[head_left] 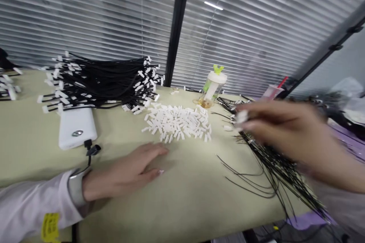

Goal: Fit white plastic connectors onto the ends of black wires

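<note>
My left hand [128,171] lies on the pale green table [182,197] with thumb and fingers apart, holding nothing. Just beyond its fingertips is a heap of small white connectors [176,121]. On the right, my right hand [288,133] is raised and blurred by motion, its thumb and fingers pinched on a white connector [242,117]. Below and around that hand runs a spread of thin black wires [273,159], several with bare ends curving onto the table.
A thick bundle of black cables [111,79] with white ends lies at the back left, above a white power bank [76,127]. A lidded clear bottle [212,89] and a cup with a red straw [272,92] stand near the window blinds.
</note>
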Motion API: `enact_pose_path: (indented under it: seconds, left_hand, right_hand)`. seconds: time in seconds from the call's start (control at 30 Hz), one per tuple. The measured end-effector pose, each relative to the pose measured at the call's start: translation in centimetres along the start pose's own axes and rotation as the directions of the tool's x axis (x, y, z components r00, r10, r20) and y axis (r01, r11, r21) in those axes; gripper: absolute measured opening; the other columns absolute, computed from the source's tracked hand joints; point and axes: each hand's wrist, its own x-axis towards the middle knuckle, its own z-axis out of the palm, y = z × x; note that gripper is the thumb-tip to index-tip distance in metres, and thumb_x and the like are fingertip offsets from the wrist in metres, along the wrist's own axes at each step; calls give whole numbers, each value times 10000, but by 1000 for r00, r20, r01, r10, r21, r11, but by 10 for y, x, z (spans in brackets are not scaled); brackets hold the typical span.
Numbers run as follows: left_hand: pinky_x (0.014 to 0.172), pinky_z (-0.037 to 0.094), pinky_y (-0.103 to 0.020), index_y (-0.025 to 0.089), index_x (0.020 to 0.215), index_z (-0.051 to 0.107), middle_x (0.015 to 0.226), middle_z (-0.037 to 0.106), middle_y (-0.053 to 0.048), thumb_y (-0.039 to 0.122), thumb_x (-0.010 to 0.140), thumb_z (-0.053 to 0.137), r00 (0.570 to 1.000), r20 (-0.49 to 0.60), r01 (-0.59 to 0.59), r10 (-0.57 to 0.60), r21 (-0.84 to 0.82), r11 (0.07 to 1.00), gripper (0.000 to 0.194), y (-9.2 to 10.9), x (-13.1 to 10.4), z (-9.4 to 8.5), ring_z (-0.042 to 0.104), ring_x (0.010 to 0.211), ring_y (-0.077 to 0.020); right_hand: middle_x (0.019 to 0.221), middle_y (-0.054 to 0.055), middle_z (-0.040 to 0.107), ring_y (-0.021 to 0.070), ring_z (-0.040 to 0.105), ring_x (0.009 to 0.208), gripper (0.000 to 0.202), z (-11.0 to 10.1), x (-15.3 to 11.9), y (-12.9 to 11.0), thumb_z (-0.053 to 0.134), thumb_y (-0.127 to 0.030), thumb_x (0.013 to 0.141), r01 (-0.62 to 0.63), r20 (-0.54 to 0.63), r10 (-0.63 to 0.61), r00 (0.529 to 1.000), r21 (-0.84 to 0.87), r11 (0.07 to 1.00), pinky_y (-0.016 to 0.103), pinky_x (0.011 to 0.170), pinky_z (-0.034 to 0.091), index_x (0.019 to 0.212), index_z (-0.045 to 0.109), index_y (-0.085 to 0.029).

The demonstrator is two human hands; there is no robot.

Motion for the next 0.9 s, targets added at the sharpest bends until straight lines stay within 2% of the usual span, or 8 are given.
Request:
enact_pose_path:
  seconds: [0.13, 0.23, 0.37, 0.53, 0.67, 0.77, 0.8, 0.9]
  left_hand:
    - [901, 401, -356, 176, 1086, 458, 1127, 560, -84, 320, 815, 459, 987, -52, 109, -153, -486, 867, 307, 1, 11, 10, 514, 1054, -189]
    - [780, 455, -318, 155, 978, 493, 943, 616, -65, 337, 790, 500, 975, -4, 159, -223, -694, 703, 262, 1, 18, 16, 594, 852, -156]
    - [614, 462, -253, 149, 787, 498, 632, 587, 4, 360, 779, 506, 944, 59, 259, -326, -744, 616, 212, 0, 19, 16, 577, 598, -102]
    - [584, 450, -239, 156, 744, 474, 578, 556, 27, 341, 782, 492, 939, 17, 246, -343, -729, 638, 189, 1, 15, 12, 551, 553, -89]
    - [565, 426, -238, 155, 720, 470, 544, 519, 40, 336, 786, 473, 928, -5, 274, -373, -670, 690, 193, 3, 13, 11, 519, 525, -88]
    - [560, 422, -249, 143, 868, 501, 576, 522, 39, 339, 787, 460, 921, 4, 297, -391, -658, 692, 215, 6, 10, 11, 514, 524, -95]
    - [561, 420, -251, 141, 931, 499, 575, 520, 40, 338, 788, 456, 917, 18, 313, -399, -652, 691, 247, 7, 9, 11, 513, 526, -99]
    - [567, 409, -244, 142, 990, 498, 564, 516, 42, 317, 787, 450, 908, 80, 369, -412, -622, 691, 273, 13, 3, 10, 521, 546, -106]
  right_hand:
    - [810, 7, 619, 75, 541, 515, 301, 84, 12, 1, 468, -288, 812, -7, 434, -83, 897, 201, 980, 220, 508, 467, 1093, 567, -246]
    - [692, -25, 579, 69, 543, 477, 383, 125, 19, 0, 484, -273, 800, -55, 500, -85, 862, 258, 964, 196, 486, 440, 1183, 465, -258]
    - [616, -40, 539, 83, 528, 453, 431, 140, 22, -4, 486, -357, 801, -71, 539, -92, 837, 275, 959, 194, 447, 412, 1205, 382, -252]
    - [605, -42, 542, 58, 447, 376, 382, 121, 17, 15, 424, -350, 831, -159, 684, -15, 729, 190, 969, 172, 379, 372, 1198, 390, -250]
    - [607, -22, 551, 98, 500, 506, 273, 79, 5, 43, 467, -365, 798, -26, 727, 59, 684, -56, 998, 198, 474, 397, 1026, 550, -241]
    - [747, 19, 601, 162, 569, 664, 320, 41, -12, 68, 466, -453, 777, -66, 750, 176, 638, -175, 982, 258, 598, 464, 1009, 569, -258]
    - [828, 38, 616, 189, 585, 748, 337, 30, -20, 79, 440, -478, 783, -90, 737, 206, 643, -194, 977, 283, 663, 479, 1007, 572, -264]
    - [1219, 55, 495, 256, 451, 1128, 451, 10, -50, 119, 422, -527, 765, -91, 467, 250, 848, -336, 937, 367, 953, 373, 1151, 494, -305]
